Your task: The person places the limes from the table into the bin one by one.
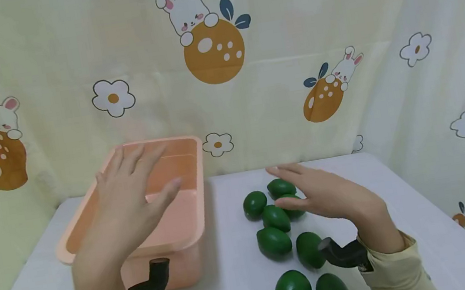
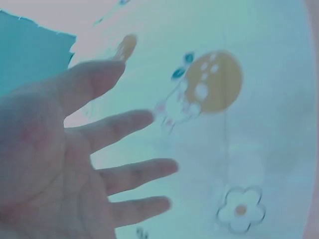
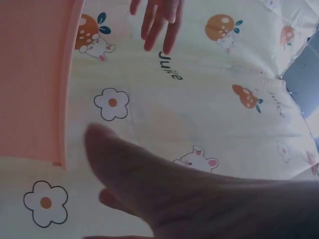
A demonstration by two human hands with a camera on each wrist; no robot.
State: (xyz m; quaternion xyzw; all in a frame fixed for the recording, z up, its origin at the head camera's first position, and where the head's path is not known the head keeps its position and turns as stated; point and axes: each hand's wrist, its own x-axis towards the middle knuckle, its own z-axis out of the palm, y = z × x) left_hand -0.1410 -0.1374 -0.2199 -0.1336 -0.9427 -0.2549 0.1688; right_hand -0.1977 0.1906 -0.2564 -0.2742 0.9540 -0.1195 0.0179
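My left hand (image 1: 126, 197) hovers over the pink plastic bin (image 1: 200, 211), fingers spread and nothing held. In the left wrist view the same hand (image 2: 65, 159) shows a bare palm against the curtain. My right hand (image 1: 329, 193) hangs over the far end of several smooth green fruits (image 1: 274, 243), shaped like limes or lemons. Its fingers are straight and point left, thumb apart, and they partly cover the far fruits. The right wrist view shows a blurred thumb (image 3: 119, 164) of this hand, with the left hand (image 3: 162, 20) beyond.
A white table (image 1: 241, 285) carries the bin on the left and the loose fruits right of the middle. Behind it hangs a pale curtain (image 1: 290, 105) printed with rabbits, oranges and flowers. Each wrist bears a black mount (image 1: 150, 283).
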